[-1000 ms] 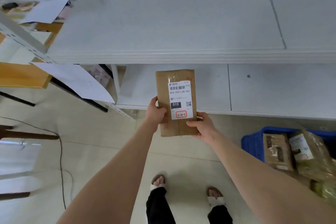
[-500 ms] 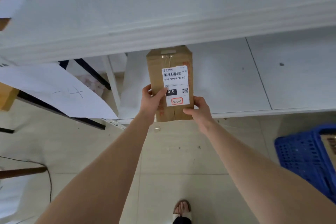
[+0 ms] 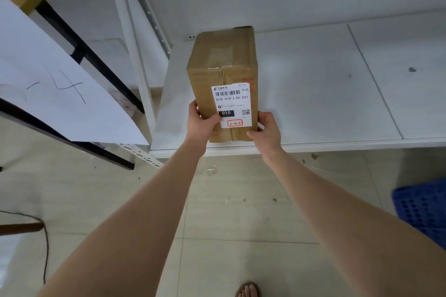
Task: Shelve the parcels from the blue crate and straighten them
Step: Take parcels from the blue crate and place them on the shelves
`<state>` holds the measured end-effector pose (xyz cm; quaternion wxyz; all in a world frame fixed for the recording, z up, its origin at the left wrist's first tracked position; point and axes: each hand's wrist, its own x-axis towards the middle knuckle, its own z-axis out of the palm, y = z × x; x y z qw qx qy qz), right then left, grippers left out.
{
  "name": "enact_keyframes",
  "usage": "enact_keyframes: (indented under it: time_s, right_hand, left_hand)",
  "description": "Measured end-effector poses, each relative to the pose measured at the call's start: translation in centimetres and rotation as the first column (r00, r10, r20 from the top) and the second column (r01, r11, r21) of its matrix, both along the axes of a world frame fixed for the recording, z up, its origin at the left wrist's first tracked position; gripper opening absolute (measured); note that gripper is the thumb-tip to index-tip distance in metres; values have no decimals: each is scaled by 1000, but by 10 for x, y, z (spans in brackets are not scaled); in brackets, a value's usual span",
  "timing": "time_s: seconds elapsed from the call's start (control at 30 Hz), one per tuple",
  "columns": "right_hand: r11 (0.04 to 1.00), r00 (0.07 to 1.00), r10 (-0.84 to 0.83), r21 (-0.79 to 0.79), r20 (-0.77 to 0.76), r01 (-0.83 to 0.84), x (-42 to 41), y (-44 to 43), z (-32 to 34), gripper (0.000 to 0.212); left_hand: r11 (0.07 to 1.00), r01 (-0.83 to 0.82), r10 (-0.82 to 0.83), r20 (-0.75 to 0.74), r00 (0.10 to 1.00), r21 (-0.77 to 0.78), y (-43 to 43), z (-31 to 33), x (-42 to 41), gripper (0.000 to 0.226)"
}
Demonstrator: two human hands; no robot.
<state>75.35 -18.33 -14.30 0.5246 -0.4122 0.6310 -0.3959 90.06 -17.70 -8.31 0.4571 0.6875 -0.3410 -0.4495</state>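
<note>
The brown cardboard parcel (image 3: 222, 60) stands upright on the white shelf (image 3: 325, 103), close to its front lip and near its left end, just beside the shelf's white upright post (image 3: 135, 55). A white label (image 3: 231, 103) on the face turned this way carries a barcode, the code 010-010-L30-551, a black "010" block and a handwritten mark in a red box. The left hand (image 3: 201, 125) grips the parcel's lower left edge, fingers curled round the side and thumb laid across the front, touching the label. The right hand (image 3: 266, 131) holds the lower right corner, fingers wrapped behind it. To the left hangs a sheet of paper (image 3: 55, 84) with a pencilled "4". At the right edge, on the tiled floor (image 3: 229, 224), a corner of the blue crate (image 3: 422, 212) shows, well apart from the parcel.
</note>
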Motion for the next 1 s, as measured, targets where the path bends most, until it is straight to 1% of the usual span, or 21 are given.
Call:
enact_keyframes:
  time_s: [0.27, 0.4, 0.47, 0.5, 0.57, 0.63, 0.67, 0.7, 0.77, 0.8, 0.87, 0.93, 1.0]
  right_hand:
    - [999, 999, -37, 13, 16, 37, 11, 9, -12, 43]
    - [998, 1000, -5, 70, 19, 4, 11, 13, -13, 45]
    - [992, 998, 63, 109, 0, -62, 9, 14, -6, 56]
    - [988, 994, 101, 126, -43, -95, 7, 14, 1, 65]
    - [983, 972, 152, 134, -179, -129, 4, 19, 17, 87]
    - [989, 928, 148, 61, -341, -135, 0, 27, 38, 100]
    - [990, 901, 128, -4, -414, -142, -1, 30, 49, 101]
    - [984, 869, 113, -69, -481, -166, -2, 33, 61, 102]
    - [952, 779, 116, -156, -616, -265, 0, 36, 86, 99]
    - [928, 720, 126, -176, -682, -328, 1, 36, 99, 97]
    - [878, 598, 151, -171, -787, -448, 5, 33, 124, 93]
    - [837, 492, 188, -124, -850, -534, 9, 28, 143, 92]
    - [809, 393, 254, -28, -884, -587, 11, 24, 154, 94]
  left_hand:
    - [1000, 6, -7, 47, 999, 15, 12, -16, 8, 59]
    - [1000, 1, -2, 54, 999, 26, 22, -24, 7, 59]
    - [998, -4, 0, 69, 998, 58, 24, -23, 5, 59]
    - [997, -3, -4, 89, 996, 74, 25, -21, 4, 60]
    - [996, -1, -13, 153, 988, 87, 28, -10, 2, 66]
    - [996, -13, -11, 274, 962, 85, 33, 7, 0, 82]
    - [996, -16, -18, 371, 929, 90, 37, 19, -1, 91]
    - [997, -6, -35, 485, 874, 83, 41, 30, -2, 98]
    - [997, 62, -72, 702, 709, 40, 49, 53, -1, 99]
    - [994, 108, -87, 777, 624, 24, 51, 65, 0, 96]
    - [976, 215, -139, 880, 453, 43, 50, 85, 0, 87]
    - [942, 321, -205, 929, 308, 102, 46, 99, -3, 79]
    - [907, 382, -281, 932, 230, 179, 43, 103, -8, 72]
